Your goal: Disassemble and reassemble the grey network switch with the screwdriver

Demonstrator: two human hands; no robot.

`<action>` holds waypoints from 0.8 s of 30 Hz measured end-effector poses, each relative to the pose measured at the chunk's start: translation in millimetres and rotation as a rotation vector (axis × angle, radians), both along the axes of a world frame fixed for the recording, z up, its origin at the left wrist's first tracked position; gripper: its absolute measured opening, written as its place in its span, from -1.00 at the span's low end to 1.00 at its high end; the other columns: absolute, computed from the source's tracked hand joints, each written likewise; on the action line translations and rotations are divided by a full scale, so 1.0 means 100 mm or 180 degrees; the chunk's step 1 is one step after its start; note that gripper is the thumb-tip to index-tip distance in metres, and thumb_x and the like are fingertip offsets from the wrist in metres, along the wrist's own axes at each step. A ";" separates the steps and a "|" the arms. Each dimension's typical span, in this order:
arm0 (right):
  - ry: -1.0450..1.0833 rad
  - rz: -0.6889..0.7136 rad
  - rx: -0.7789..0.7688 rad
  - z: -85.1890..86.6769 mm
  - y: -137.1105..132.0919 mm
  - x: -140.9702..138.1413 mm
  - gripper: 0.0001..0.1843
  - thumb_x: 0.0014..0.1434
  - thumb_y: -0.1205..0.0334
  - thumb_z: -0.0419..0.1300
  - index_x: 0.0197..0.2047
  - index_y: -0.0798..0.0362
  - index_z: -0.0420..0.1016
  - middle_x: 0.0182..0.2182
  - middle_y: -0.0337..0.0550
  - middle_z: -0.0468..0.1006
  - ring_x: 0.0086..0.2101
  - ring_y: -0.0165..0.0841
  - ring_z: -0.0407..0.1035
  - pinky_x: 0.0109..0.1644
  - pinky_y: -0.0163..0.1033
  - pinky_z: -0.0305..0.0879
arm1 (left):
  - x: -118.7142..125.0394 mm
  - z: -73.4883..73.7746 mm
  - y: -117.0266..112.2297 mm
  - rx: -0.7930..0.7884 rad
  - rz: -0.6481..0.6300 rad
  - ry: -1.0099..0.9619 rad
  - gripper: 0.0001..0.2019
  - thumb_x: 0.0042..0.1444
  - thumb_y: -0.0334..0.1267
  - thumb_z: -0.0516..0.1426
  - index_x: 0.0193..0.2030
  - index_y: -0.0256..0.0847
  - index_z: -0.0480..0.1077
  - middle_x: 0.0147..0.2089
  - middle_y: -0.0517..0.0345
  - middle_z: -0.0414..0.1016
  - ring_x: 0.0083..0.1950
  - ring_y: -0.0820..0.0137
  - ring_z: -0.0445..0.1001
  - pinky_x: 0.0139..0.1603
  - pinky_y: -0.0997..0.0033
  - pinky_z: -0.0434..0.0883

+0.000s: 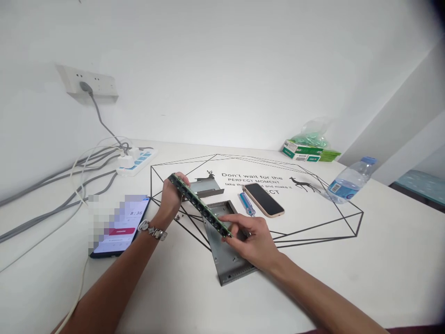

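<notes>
Between my two hands a green circuit board with a row of black ports is held up at a slant, ports facing me. My left hand grips its upper left end. At the lower right end, my right hand pinches the board between thumb and fingers. Below lies an open grey metal case, partly hidden by the board and my right hand. Behind the board rests a grey metal cover. A blue-handled screwdriver lies right of the case, beside a phone with a dark screen.
A tablet-like device with a lit screen lies at left, near white and grey cables and a power strip. A water bottle stands tilted-looking at right. Green and white boxes with a plastic bag sit at the back right.
</notes>
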State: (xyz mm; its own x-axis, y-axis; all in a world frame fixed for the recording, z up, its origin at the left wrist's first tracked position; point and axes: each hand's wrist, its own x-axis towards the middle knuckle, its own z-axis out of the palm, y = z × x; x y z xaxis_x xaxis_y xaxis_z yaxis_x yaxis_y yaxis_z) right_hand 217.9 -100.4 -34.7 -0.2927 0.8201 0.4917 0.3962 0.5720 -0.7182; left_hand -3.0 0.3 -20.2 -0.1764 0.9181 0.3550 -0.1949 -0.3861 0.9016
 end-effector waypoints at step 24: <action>0.1107 0.0698 -0.0927 0.04 -0.06 -0.04 -0.68 0.18 0.35 0.25 0.00 -0.04 0.61 -0.45 -0.29 0.47 -0.28 -0.29 0.58 -0.01 -0.02 0.53 | -0.08 -0.09 0.08 0.0301 0.0262 -0.0009 -0.71 0.14 -0.18 0.10 -0.58 -0.18 0.29 -0.59 0.21 0.27 -0.57 0.48 0.25 -0.57 0.53 0.21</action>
State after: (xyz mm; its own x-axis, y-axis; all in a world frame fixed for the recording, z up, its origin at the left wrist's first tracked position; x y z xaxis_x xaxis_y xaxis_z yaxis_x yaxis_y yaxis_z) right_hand 213.7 -106.2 -30.7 -0.3329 0.8754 0.3505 -0.0020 0.3711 -0.9286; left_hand -11.0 8.3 -29.2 -0.2509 0.8628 0.4389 -0.1614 -0.4843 0.8599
